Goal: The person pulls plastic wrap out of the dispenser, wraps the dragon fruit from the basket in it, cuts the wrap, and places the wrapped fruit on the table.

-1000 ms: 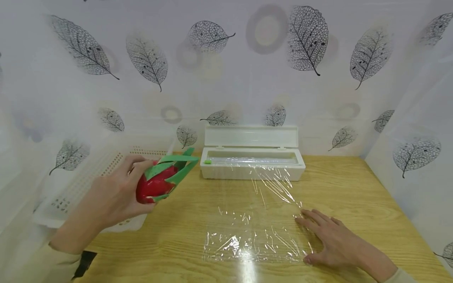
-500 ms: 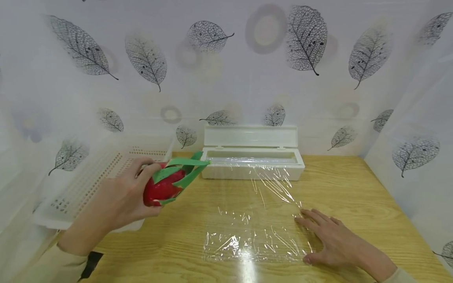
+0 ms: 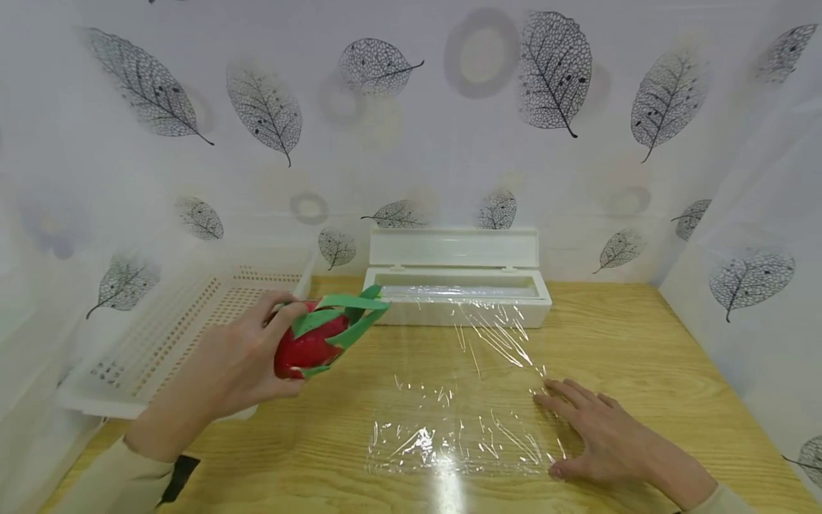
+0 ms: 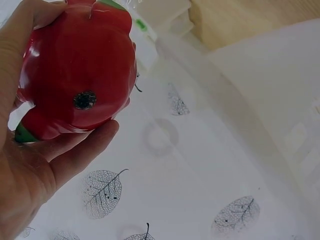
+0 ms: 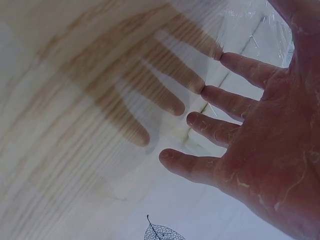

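Note:
My left hand (image 3: pixel 240 364) grips a red toy dragon fruit (image 3: pixel 315 339) with green leaf flaps and carries it in the air above the table's left side, just left of the cling film. In the left wrist view its red underside (image 4: pixel 80 75) fills the palm of that hand (image 4: pixel 45 150). A sheet of clear cling film (image 3: pixel 462 407) lies flat on the wooden table (image 3: pixel 642 357), running back to the open white dispenser box (image 3: pixel 457 282). My right hand (image 3: pixel 594 432) rests flat with straight fingers (image 5: pixel 230 102) on the film's right edge.
A white perforated plastic basket (image 3: pixel 160 335) stands at the left, partly under my left arm. Leaf-patterned white curtains (image 3: pixel 411 114) wall off the back and both sides. Bare wood shows to the right of the film and in front of it.
My left hand has carried the dragon fruit to the right, nearer the cling film. The right hand has stayed flat on the film.

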`<control>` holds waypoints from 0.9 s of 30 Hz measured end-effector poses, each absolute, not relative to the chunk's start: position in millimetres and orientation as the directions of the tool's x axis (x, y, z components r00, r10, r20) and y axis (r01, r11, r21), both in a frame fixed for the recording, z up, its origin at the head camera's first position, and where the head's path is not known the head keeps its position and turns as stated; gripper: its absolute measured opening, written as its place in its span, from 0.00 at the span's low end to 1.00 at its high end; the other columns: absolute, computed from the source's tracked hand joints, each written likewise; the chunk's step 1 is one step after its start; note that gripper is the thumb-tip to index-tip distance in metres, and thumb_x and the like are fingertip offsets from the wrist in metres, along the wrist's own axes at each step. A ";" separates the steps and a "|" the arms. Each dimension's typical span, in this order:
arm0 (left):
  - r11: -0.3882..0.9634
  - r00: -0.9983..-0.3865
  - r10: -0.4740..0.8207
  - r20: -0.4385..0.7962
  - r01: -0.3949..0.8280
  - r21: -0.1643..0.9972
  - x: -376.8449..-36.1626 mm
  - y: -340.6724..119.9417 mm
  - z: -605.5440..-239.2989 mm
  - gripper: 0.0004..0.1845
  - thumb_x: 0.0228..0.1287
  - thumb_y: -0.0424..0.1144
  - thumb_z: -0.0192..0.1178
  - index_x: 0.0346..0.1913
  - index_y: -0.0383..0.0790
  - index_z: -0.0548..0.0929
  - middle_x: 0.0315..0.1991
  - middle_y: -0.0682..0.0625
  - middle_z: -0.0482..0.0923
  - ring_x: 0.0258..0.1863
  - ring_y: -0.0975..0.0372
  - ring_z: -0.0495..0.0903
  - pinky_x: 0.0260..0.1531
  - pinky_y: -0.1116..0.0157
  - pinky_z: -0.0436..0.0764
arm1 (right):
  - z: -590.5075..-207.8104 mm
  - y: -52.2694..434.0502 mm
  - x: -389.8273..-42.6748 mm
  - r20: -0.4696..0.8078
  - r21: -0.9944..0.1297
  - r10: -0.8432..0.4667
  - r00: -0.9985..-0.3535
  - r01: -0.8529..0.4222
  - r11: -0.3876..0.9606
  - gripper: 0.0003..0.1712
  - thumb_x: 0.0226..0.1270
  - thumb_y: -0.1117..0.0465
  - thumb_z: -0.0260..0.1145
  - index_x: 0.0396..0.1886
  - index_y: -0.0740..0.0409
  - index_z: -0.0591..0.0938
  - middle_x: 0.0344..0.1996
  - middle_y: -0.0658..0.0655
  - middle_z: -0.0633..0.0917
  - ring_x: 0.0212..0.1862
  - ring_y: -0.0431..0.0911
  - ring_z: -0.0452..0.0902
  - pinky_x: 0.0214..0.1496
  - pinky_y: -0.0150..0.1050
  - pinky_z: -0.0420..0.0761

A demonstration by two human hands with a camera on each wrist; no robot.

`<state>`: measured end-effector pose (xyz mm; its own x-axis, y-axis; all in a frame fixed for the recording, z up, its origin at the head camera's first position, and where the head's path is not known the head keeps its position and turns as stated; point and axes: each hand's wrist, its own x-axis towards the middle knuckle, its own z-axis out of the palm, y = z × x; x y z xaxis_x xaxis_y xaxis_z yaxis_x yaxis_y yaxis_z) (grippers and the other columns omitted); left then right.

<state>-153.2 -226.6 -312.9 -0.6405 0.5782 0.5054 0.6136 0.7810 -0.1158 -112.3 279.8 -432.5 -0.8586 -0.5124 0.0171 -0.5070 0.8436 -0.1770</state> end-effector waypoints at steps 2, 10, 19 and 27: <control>0.780 -0.641 0.579 0.504 0.615 -0.116 -154.1 -225.5 -314.3 0.47 0.30 0.54 0.80 0.60 0.43 0.75 0.53 0.45 0.76 0.32 0.62 0.80 0.15 0.70 0.75 | -432.3 279.8 -112.3 0.018 -0.179 -0.512 -0.859 -0.506 0.844 0.57 0.45 0.23 0.73 0.72 0.47 0.73 0.71 0.59 0.73 0.70 0.65 0.71 0.54 0.76 0.74; 0.779 -0.643 0.580 0.500 0.616 -0.112 -155.8 -220.6 -316.9 0.48 0.30 0.56 0.81 0.61 0.45 0.75 0.53 0.46 0.76 0.34 0.61 0.81 0.14 0.71 0.74 | -431.8 279.7 -111.9 0.021 -0.177 -0.509 -0.861 -0.504 0.845 0.57 0.45 0.24 0.73 0.72 0.47 0.73 0.71 0.59 0.73 0.70 0.65 0.71 0.53 0.76 0.74; 0.772 -0.647 0.585 0.489 0.630 -0.090 -154.1 -211.9 -318.8 0.49 0.30 0.55 0.82 0.62 0.46 0.74 0.55 0.45 0.76 0.35 0.60 0.82 0.16 0.70 0.76 | -430.2 278.3 -110.6 0.008 -0.161 -0.498 -0.867 -0.493 0.855 0.58 0.44 0.23 0.73 0.72 0.47 0.73 0.71 0.60 0.74 0.70 0.66 0.70 0.54 0.76 0.74; 0.756 -0.624 0.595 0.506 0.648 -0.089 -153.0 -203.2 -325.3 0.46 0.30 0.56 0.79 0.59 0.45 0.75 0.54 0.46 0.76 0.35 0.62 0.80 0.16 0.72 0.75 | -428.6 277.4 -108.2 -0.007 -0.160 -0.495 -0.869 -0.487 0.858 0.56 0.46 0.27 0.75 0.73 0.48 0.72 0.73 0.61 0.72 0.70 0.68 0.70 0.54 0.75 0.75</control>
<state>-153.0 -203.2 -325.3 -0.6244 0.5946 0.5065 0.6480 0.7564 -0.0892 -108.2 277.4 -428.6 -0.8690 -0.4948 -0.0069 -0.4874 0.8583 -0.1602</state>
